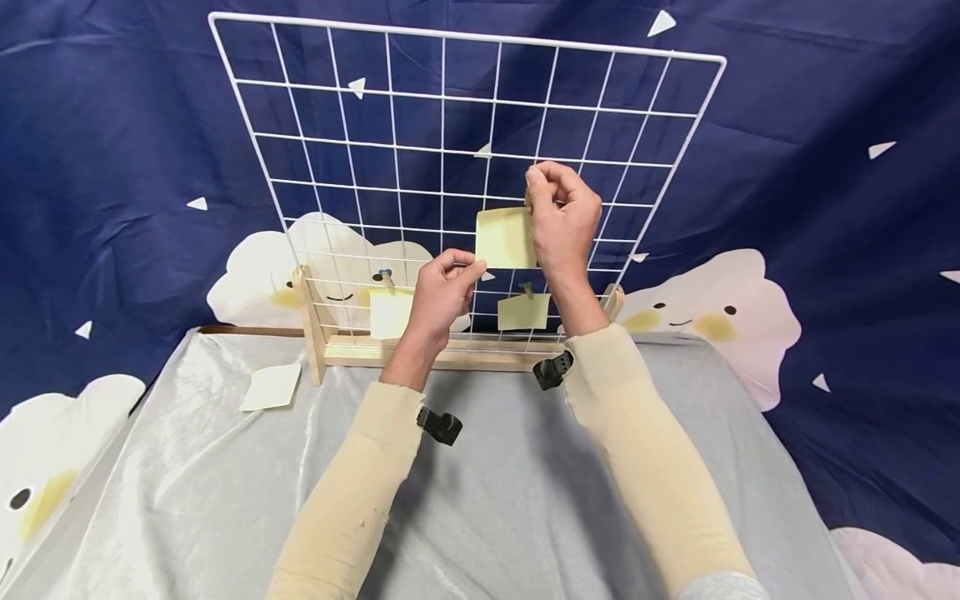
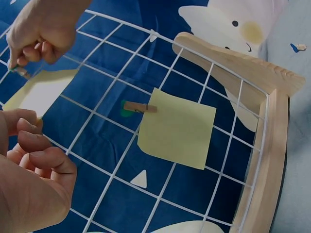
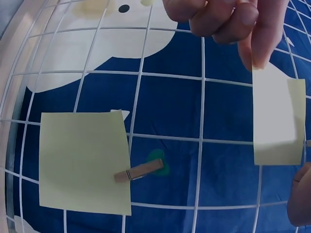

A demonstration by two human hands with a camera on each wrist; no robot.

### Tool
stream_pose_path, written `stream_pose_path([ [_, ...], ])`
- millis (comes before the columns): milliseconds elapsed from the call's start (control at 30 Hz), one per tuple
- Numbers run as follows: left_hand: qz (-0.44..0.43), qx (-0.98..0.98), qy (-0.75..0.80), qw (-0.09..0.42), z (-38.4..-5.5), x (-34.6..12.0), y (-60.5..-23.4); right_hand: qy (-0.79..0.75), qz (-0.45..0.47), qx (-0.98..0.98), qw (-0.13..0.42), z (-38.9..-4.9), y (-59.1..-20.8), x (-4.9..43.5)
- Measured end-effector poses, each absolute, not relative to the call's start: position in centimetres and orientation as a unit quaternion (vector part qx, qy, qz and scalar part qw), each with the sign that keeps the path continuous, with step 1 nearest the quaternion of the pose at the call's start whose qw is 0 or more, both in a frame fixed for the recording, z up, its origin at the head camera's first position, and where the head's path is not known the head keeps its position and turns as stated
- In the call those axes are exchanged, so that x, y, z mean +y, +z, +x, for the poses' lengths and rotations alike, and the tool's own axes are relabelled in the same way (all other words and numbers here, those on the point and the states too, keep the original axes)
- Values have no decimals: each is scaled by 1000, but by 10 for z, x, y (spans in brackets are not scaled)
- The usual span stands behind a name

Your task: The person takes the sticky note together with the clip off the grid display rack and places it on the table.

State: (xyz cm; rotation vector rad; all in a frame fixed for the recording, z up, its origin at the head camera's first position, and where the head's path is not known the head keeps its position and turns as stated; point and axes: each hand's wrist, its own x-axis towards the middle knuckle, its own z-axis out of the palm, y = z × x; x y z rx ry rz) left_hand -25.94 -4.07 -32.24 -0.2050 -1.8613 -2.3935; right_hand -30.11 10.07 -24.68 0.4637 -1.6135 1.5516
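My left hand [image 1: 444, 293] pinches the lower left corner of a pale yellow sticky note [image 1: 504, 238] against a white wire grid [image 1: 442, 133]. Above the note's right side, my right hand [image 1: 564, 218] grips a small wooden clothespin [image 2: 23, 73] between thumb and finger; in the left wrist view its end overlaps the note's edge. Lower on the grid, another yellow note [image 2: 177, 128] hangs from a clothespin with a green decoration [image 2: 141, 107]. To its left, a third note [image 1: 388, 313] hangs under a blue-topped clothespin [image 1: 386, 277], partly behind my left hand.
A wooden stand [image 1: 352, 352] holds the grid upright on a table with a grey cloth [image 1: 480, 483]. One loose note [image 1: 272, 387] lies at the left. In the left wrist view a blue-decorated clothespin [image 2: 299, 47] rests on the cloth. A dark blue curtain [image 1: 825, 100] hangs behind.
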Motion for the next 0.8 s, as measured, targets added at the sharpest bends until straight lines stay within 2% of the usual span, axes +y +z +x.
stream_pose_path([
  [800, -47, -596, -800, 48, -251, -62, -328, 645, 151, -645, 382, -289, -261, 124],
])
